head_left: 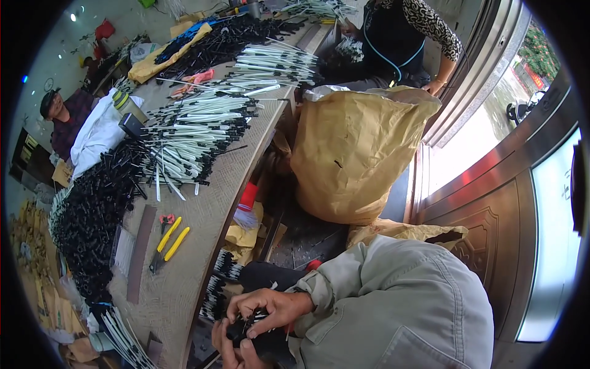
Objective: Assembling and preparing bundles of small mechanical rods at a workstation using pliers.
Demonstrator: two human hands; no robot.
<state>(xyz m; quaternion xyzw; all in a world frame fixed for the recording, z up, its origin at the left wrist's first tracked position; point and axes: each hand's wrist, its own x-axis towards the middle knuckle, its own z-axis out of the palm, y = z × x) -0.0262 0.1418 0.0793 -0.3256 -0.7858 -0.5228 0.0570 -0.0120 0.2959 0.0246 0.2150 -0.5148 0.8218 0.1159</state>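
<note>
Close together at the bottom middle, my right hand (273,309) and my left hand (228,345) are both closed around a small black part (236,333). The right fingers are bent, with small black and whitish bits showing between them. The left thumb and fingers hold the part from below. Its exact kind is too small to make out. Beside the hands, under the table edge, lies a bundle of black-and-white rods (216,286). Yellow-handled pliers (174,243) lie on the table to the left, next to a small red-handled tool (166,219).
The table (203,230) bears a heap of black parts (92,215), white rods with black ends (184,138) and a greenish bottle (128,106). A large brown paper sack (359,157) stands right of it. One person (393,46) sits beyond; another (70,117) is at far left.
</note>
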